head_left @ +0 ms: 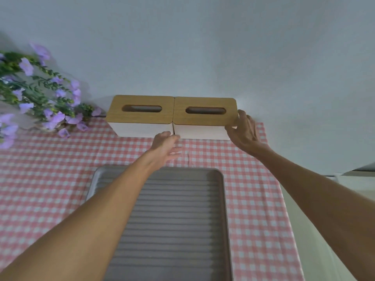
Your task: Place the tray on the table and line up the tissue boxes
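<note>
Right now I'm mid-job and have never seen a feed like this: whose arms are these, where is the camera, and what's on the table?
There is no machine: a person wears one camera on the head, looking forward and down. The table wears a pink checked cloth. Nearest lies a ribbed grey tray. By the wall stand two white tissue boxes with wooden lids, the left box and right box, side by side. The left hand reaches open toward their fronts; the right hand touches the right box's end. Nothing is lifted. Purple flowers sit at left.
</note>
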